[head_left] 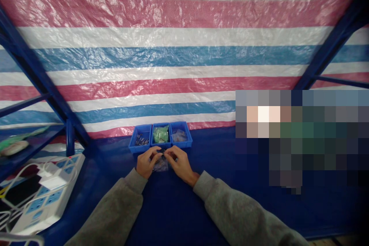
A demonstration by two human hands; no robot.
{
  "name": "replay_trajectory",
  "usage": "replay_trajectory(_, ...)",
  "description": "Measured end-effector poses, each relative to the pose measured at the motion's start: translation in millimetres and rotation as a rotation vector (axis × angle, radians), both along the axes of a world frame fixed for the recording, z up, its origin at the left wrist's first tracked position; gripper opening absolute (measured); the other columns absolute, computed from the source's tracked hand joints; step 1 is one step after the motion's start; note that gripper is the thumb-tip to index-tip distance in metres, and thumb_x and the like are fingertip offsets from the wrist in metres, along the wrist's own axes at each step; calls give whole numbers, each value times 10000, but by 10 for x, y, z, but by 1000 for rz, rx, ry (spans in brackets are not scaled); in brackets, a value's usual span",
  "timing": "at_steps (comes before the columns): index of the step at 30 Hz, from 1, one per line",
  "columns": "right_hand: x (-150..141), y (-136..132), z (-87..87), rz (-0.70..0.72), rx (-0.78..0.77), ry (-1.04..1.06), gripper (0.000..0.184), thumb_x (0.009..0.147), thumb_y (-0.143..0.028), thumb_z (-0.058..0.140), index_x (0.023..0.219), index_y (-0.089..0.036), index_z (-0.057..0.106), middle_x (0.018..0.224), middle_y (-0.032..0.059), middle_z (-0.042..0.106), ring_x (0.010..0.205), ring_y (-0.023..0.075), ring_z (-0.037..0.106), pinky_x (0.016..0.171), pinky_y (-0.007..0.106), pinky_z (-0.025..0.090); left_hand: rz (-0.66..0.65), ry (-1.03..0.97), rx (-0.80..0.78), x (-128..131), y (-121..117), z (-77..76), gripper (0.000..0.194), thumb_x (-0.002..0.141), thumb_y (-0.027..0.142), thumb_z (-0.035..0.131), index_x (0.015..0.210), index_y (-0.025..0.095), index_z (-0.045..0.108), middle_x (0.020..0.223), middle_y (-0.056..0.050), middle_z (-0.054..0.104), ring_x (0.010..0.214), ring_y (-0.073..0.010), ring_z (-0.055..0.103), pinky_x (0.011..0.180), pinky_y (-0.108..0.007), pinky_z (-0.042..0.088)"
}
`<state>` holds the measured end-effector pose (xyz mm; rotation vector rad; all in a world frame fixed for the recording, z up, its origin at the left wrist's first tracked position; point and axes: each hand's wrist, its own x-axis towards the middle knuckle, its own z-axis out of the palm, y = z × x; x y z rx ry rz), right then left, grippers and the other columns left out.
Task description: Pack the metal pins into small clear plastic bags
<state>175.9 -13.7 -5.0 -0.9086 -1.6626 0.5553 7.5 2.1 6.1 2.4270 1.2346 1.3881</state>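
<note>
Head view, looking down on my workplace. Bench (178, 215): covered w/ dark blue cloth, running back to a striped tarp (173, 46) (white, pink, blue bands) that forms the rear wall; blue metal frame bars (34, 73) slant up at both sides. My left hand (147, 163) and right hand (181, 163) meet at centre, fingers pinched narrow on a small dark part (163, 153) held between them. The part is too small to identify, poss. a clip. Directly under the hands lies a small clear plastic bag (160, 166) on the cloth. Just behind: three blue bins (160, 135) in a row, touching; left bin holds small metal pieces, middle a green bag, right a clear bag. Far left: white power strip (49, 196) w/ cables. Right side of the bench: a blurred-out area.
</note>
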Motion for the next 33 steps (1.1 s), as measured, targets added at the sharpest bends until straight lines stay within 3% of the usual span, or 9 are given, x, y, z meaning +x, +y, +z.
replay_trajectory(7,1,16,-23,-66,-54,104,214,874,-322,464,826,-164,601,718,19,586,632,129,529,593,231,417,16,13,71,1,20,-13,210,824,306,545,955,165,627,865,-48,696,739,-150,660,724,-246,525)
replay_trajectory(13,-4,17,-21,-59,-58,91,214,872,-326,464,823,-167,598,719,19,590,627,131,526,594,237,417,23,19,98,4,31,-10,169,838,285,529,869,166,645,821,-41,697,725,-142,651,718,-244,514)
replay_trajectory(22,7,9,-6,-52,-39,53,213,873,-317,469,798,-167,600,720,20,591,634,131,527,598,233,409,106,-7,90,15,-14,56,187,797,337,579,725,170,620,642,2,637,533,-99,569,570,-206,460)
replay_trajectory(33,6,0,16,-59,-26,35,215,873,-309,464,791,-165,601,711,20,584,625,129,518,590,234,405,139,-83,72,2,4,8,192,764,354,614,711,173,573,590,25,586,505,-91,540,548,-198,449)
